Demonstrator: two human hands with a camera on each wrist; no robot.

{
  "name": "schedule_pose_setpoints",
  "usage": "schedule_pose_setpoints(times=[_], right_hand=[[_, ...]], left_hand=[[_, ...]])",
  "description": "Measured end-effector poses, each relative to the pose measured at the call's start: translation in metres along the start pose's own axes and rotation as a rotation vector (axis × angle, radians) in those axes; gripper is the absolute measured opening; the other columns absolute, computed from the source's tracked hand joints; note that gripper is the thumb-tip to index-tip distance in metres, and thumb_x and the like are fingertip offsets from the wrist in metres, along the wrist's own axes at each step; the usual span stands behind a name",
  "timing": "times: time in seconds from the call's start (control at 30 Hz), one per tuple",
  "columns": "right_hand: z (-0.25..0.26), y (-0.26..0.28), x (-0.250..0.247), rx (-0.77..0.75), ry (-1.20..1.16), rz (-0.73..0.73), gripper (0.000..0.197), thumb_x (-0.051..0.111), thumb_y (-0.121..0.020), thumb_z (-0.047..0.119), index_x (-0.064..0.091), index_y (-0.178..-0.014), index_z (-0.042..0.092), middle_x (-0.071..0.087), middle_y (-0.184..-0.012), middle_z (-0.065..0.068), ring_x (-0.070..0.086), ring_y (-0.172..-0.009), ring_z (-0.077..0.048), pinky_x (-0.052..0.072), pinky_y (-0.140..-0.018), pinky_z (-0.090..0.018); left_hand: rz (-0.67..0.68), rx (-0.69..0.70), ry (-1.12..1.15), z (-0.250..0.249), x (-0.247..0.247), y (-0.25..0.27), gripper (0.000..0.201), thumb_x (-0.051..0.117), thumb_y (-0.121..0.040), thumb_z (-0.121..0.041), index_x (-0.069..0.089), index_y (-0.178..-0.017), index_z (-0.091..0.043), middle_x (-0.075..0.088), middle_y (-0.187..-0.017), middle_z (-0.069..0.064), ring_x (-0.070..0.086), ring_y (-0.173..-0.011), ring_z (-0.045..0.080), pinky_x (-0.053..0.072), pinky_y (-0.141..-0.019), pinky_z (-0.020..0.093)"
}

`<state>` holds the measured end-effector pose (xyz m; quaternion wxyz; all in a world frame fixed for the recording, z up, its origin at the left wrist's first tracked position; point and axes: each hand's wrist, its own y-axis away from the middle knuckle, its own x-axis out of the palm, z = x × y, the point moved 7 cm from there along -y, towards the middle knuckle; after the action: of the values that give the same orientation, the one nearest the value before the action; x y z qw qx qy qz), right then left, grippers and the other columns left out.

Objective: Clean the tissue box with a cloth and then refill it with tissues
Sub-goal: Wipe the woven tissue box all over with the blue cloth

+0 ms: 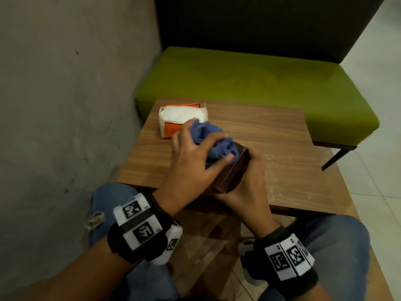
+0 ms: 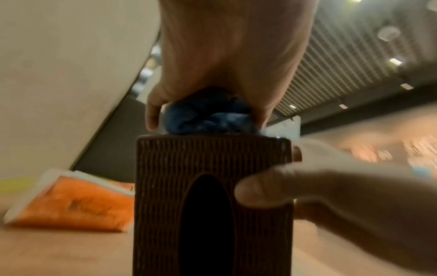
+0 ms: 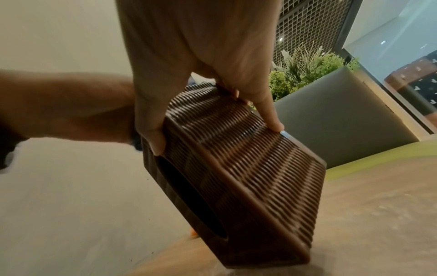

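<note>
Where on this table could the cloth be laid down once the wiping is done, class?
Bare wood shows on the table to the right of the tissue box, toward the green bench, and at the near left corner below the tissue pack. The middle is crowded: the left hand grips the cloth on the box, which the right hand steadies.

A rough grey plastered wall [image 1: 65, 94] runs along the left. At the far side stands a bench with a green seat cushion [image 1: 260, 88], a dark backrest [image 1: 260, 25] and a black metal leg [image 1: 335, 158]. A wood-grain table [image 1: 271, 135] sits near it. Pale floor tiles [image 1: 377, 105] lie to the right. A slatted ceiling [image 2: 343, 71] carries small lights; green plants [image 3: 305, 74] show behind a grey planter [image 3: 335, 115].
</note>
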<state>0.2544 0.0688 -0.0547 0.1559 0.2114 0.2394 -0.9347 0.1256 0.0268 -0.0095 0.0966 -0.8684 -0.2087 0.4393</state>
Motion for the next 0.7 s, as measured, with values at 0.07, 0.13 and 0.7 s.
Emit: schedule_pose_setpoints(times=[0.07, 0.13, 0.7], right_hand=[[-0.003, 0.004, -0.002, -0.012, 0.035, -0.004, 0.101, 0.09, -0.055, 0.038, 0.031, -0.135, 0.021, 0.042, -0.127, 0.002, 0.049, -0.12, -0.021, 0.046, -0.101, -0.042], [-0.007, 0.006, -0.005, 0.007, 0.029, 0.004, 0.1, 0.089, -0.056, 0.038, 0.03, -0.136, 0.025, 0.043, -0.131, 0.002, 0.048, -0.122, -0.018, 0.047, -0.101, -0.041], [0.019, -0.006, -0.005, -0.093, -0.023, 0.0, 0.093, 0.091, -0.059, 0.031, 0.037, -0.133, 0.016, 0.047, -0.126, -0.004, 0.049, -0.116, -0.02, 0.045, -0.098, -0.044]], left_hand=[[-0.03, -0.104, 0.071, 0.022, -0.005, -0.006, 0.038, 0.056, -0.079, -0.05, 0.06, -0.111, -0.03, 0.04, -0.122, 0.012, 0.04, -0.119, 0.028, 0.035, -0.103, 0.025], [-0.092, -0.163, 0.173, 0.041, -0.015, -0.017, 0.026, 0.065, -0.08, -0.029, 0.063, -0.102, -0.015, 0.048, -0.109, 0.01, 0.052, -0.106, 0.026, 0.035, -0.082, 0.002], [-0.166, 0.251, 0.151, -0.04, -0.017, -0.01, 0.012, 0.068, -0.081, -0.011, 0.067, -0.093, -0.008, 0.056, -0.104, 0.009, 0.055, -0.099, 0.023, 0.045, -0.086, 0.035]])
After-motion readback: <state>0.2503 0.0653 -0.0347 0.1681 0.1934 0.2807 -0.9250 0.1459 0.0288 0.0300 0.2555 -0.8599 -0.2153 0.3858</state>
